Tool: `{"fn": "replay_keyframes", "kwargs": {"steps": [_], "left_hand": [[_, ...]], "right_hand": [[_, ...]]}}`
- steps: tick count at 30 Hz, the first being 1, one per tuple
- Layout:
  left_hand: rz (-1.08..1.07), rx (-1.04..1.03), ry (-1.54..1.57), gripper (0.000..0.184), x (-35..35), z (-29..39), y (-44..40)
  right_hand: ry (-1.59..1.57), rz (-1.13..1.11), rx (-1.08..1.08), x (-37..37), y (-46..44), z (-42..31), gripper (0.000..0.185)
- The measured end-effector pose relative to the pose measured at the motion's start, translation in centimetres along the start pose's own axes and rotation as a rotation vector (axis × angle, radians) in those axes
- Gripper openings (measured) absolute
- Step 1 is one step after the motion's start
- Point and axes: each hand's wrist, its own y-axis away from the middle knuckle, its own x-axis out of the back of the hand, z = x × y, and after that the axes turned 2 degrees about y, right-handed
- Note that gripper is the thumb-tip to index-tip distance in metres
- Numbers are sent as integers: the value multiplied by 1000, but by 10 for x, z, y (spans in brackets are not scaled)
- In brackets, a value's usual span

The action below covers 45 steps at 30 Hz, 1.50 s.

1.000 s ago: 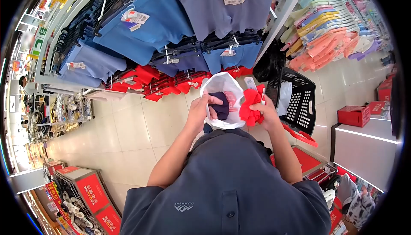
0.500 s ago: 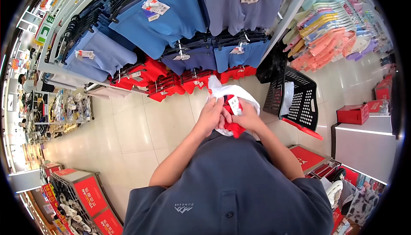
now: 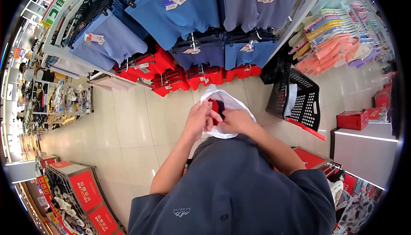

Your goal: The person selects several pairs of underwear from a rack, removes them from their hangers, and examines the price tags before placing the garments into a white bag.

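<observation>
A white bag [image 3: 235,100] is held in front of my body with its mouth open towards me. My left hand [image 3: 200,118] grips the bag's left rim, some fingers reaching over the opening. Inside lie a red cloth [image 3: 215,105] and a dark cloth, only partly visible. My right hand [image 3: 236,121] reaches into the bag from the right, its fingertips at the cloth; whether they grip anything is hidden.
Racks of blue shorts [image 3: 177,10] and red garments [image 3: 205,76] stand ahead. A black basket [image 3: 305,102] with a red handle is on the floor at the right, beside a black bag [image 3: 276,66]. Red boxes [image 3: 352,120] stand farther right.
My right hand has brought the red cloth from the bag's right side into the bag. The tag seen on it is no longer in clear view. The view has shifted slightly, moving the racks rightward.
</observation>
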Motion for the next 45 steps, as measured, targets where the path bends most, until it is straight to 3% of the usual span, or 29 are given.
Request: {"fn": "replay_keyframes", "kwargs": {"steps": [1,6,8,9,11,12,14,15,16,20,22,23,25,27,29,30,34,35,36,38,45], "left_hand": [[24,17,0,40,9,0,0],[18,-12,52,43,30,-2,2],[10,-1,-22,43,27,-6,1],[-3,54,-100,44,27,-6,2],[25,27,-125,45,19,-31,-8],[62,12,-143,45,16,-43,-12],[44,138,-191,47,7,-55,-13],[46,66,108,48,-3,-65,-12],[43,65,98,48,-8,-68,-10],[145,126,391,47,-27,-70,-19],[-272,148,486,42,-2,-95,-33],[-7,129,327,35,-16,-92,-31],[58,112,288,34,-13,-97,-36],[125,111,250,36,-6,-104,-37],[255,50,107,25,1,-110,-33],[256,79,99,25,2,-112,-32],[490,95,-61,24,21,-139,-18],[528,107,-66,25,27,-146,-11],[574,141,-20,25,37,-158,-6],[607,175,-29,23,62,-185,10],[828,303,-68,21,100,-257,58]], "right_hand": [[-2,-116,-34,19,10,-5,49],[285,-215,65,12,27,21,54],[332,-267,223,22,28,17,46],[340,-256,219,28,26,12,46],[281,-133,472,40,17,-5,35],[220,-118,486,45,12,-15,29],[179,-2,654,53,2,-29,25],[217,-90,632,64,1,-39,26],[254,-180,606,72,1,-42,26],[8,-10,669,69,20,9,34],[-304,452,565,64,44,59,48],[-263,442,409,57,54,95,52],[-169,374,54,57,96,169,58],[147,148,-296,58,150,235,64],[62,17,-625,38,201,292,72],[-14,2,-663,27,223,315,79],[-131,-308,-796,-28,269,349,69],[-88,-179,-810,-69,274,363,56],[-180,-128,-916,-52,270,338,41],[-27,-90,-963,-76,265,337,30],[-75,3,-854,-71,235,316,30]]}}
